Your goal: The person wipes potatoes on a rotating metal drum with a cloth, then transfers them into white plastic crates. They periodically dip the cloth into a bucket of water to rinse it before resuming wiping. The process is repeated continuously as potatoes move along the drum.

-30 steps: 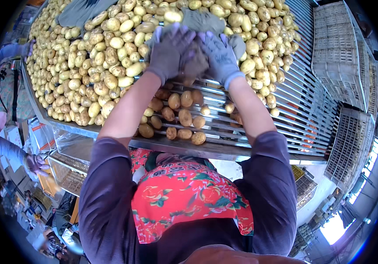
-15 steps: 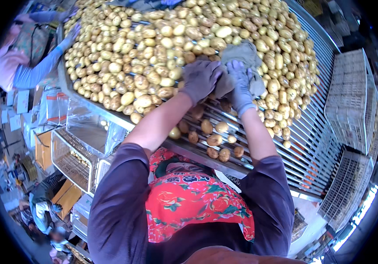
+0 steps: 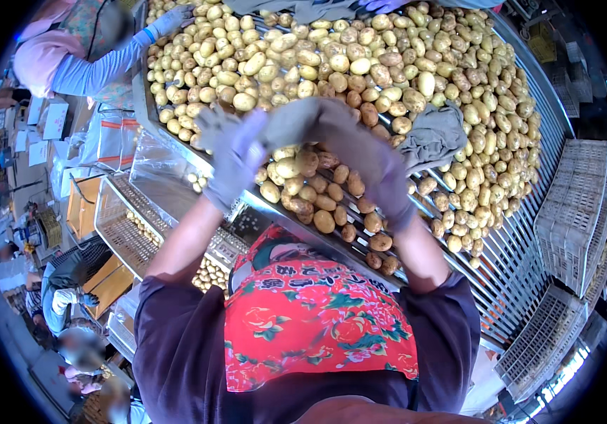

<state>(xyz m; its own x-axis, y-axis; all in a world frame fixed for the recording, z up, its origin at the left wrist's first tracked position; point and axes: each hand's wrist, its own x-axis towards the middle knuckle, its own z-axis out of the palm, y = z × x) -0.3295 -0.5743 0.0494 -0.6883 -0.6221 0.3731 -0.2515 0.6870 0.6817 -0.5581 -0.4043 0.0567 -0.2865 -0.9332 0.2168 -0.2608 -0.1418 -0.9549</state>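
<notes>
A grey cloth (image 3: 310, 124) is stretched in an arch between my two gloved hands, just above the potatoes (image 3: 331, 60). My left hand (image 3: 236, 159), at the table's near left edge, grips one end; its fingers are partly smeared by motion. The other end is in my right hand (image 3: 391, 187), whose fingers are bunched into the fabric and mostly hidden. Below the cloth, several brown potatoes (image 3: 324, 220) lie on the metal bars. A second grey cloth (image 3: 434, 138) rests crumpled on the potatoes just right of my right hand.
The slatted metal table (image 3: 508, 247) shows bare bars on its right side. Plastic crates (image 3: 575, 205) stand beyond it. A white crate (image 3: 130, 230) holding potatoes is at the lower left. A co-worker's gloved hand (image 3: 169, 21) reaches over the far left edge; another gloved hand (image 3: 384, 6) is at the back.
My hands were close together pressing on cloth among the potatoes. They are now spread apart, the left swung left, with a cloth raised between them. More potatoes lie near the front edge.
</notes>
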